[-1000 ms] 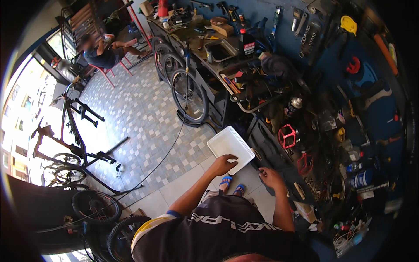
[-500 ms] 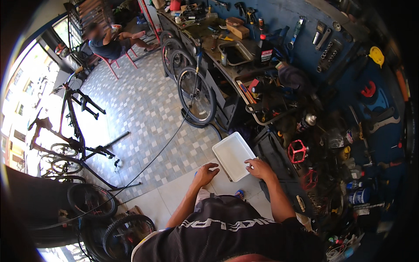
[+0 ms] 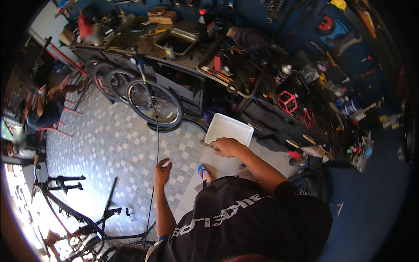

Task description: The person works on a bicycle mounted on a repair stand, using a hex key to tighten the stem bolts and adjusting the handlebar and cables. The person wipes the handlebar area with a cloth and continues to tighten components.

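My left hand hangs above the tiled floor, left of my body. Its thumb and fingers are apart, with nothing between them. My right hand reaches across the near edge of a shallow white plastic tray. The fingers of this hand are bent and close together, pointing left; what they hold, if anything, I cannot make out. No contents show in the tray, though the hand covers part of its near rim. A thin dark cable runs down past my left hand.
A cluttered workbench bears a metal pan and tools. Bicycle wheels lean against it. Red pedals lie at the right. A bicycle frame stands lower left. Another person sits on a red chair at far left.
The view has turned, so the bench now spans the top. My right hand has left the tray's right side for its near edge. My left hand is farther from the tray.
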A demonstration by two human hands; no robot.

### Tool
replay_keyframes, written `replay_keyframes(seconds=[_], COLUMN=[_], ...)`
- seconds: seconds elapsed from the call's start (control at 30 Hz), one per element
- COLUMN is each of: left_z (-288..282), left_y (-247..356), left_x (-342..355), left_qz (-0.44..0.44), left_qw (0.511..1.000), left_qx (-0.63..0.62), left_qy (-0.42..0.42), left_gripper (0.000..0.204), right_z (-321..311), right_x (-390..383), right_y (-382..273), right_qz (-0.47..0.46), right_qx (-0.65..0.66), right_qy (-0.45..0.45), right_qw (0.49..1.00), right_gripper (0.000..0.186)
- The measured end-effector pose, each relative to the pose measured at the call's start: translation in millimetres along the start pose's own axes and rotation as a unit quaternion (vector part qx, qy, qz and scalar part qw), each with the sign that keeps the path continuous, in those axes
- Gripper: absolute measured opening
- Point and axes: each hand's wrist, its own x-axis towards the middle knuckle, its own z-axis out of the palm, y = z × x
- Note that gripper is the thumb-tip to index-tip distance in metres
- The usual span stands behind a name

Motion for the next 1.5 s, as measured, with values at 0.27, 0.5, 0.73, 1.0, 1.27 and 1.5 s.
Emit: replay_keyframes(seconds=[0.27,0.5,0.73,1.0,1.27,1.5], left_z=[-15,45,60,61,102,139], left_y=[20,45,63,121,215,248], left_x=[39,42,76,168,219,224], left_qz=[0.02,0.038,0.08,0.165,0.181,0.173], left_qw=[0.999,0.993,0.985,0.966,0.95,0.926], left_qx=[-0.032,-0.032,0.009,0.073,0.104,0.065], left_qy=[-0.017,-0.106,-0.152,-0.184,-0.233,-0.328], left_gripper=[0.041,0.042,0.042,0.042,0.04,0.04], right_z=[-22,-33,-49,-139,-150,-147], right_x=[-3,-3,19,8,-42,-89], right_y=[-13,-3,19,24,61,77], right_qz=[0.071,0.08,0.037,-0.043,0.041,0.147], right_qx=[-0.013,0.005,0.017,0.101,0.143,0.118], right_qy=[0.038,0.067,0.103,0.197,0.295,0.319], right_qw=[0.997,0.995,0.994,0.974,0.944,0.929], right_gripper=[0.041,0.04,0.035,0.037,0.037,0.037])
